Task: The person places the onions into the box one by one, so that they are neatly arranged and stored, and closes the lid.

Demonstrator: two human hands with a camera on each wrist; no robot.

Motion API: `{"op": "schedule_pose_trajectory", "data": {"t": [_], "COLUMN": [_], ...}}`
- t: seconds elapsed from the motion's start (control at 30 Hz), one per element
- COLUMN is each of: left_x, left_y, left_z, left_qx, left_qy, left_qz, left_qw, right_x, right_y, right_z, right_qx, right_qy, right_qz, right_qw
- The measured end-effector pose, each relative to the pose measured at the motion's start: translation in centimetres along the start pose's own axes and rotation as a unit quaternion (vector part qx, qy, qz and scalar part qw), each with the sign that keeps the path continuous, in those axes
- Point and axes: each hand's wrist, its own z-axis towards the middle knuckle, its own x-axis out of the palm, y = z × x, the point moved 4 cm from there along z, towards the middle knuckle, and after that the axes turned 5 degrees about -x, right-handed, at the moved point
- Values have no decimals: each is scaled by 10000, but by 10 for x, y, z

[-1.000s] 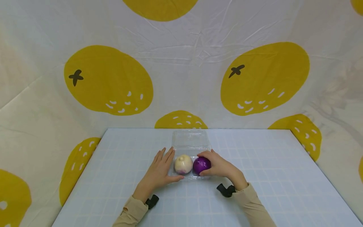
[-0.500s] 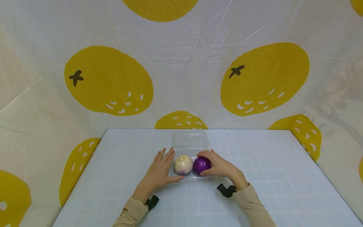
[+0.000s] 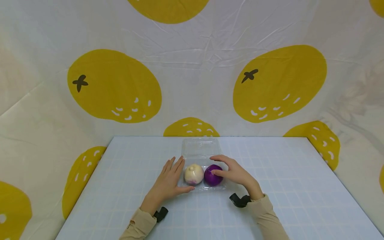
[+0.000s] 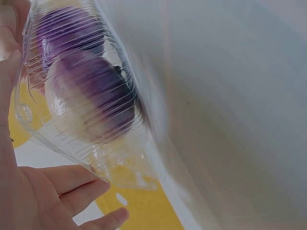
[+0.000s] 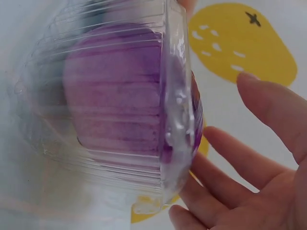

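Your right hand (image 3: 238,172) is loose, gripping nothing, by the purple ball (image 3: 211,180) in the box (image 3: 201,146); your left hand (image 3: 168,182), fingers straight, maybe touches the box. The ball looks slippery: cup its sides.

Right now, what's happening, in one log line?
left grip: touching clear box | right grip: spread near purple bulb | pale bulb: beside it, both in box | lid: folded back
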Motion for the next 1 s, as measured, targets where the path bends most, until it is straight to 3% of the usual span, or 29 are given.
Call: {"op": "schedule_pose_trajectory", "data": {"t": [0.2,0.4,0.53,0.63,0.77,1.0], "left_x": [0,-2,-2,-2,-1,1], "left_y": [0,-1,-1,-1,-1,0], "left_z": [0,-1,-2,-2,-2,-2], "left_qx": [11,40,31,25,52,63], "left_qy": [16,4,23,10,-57,-88], "left_qz": [5,-4,13,-22,-78,-57], "left_qw": [10000,10000,10000,10000,9999,9999], "right_x": [-6,-10,-10,-7,-1,5], "right_y": [-8,-21,-31,-36,-40,-45], "right_z": [2,4,3,1,-2,-2], "right_qx": [130,587,1120,1541,1901,2014], "right_qy": [-573,-1429,-2315,-2827,-2850,-2135], "right_qz": [798,1706,2442,3243,4132,5003], "right_qw": [9951,9731,9350,8895,8437,8146]}}
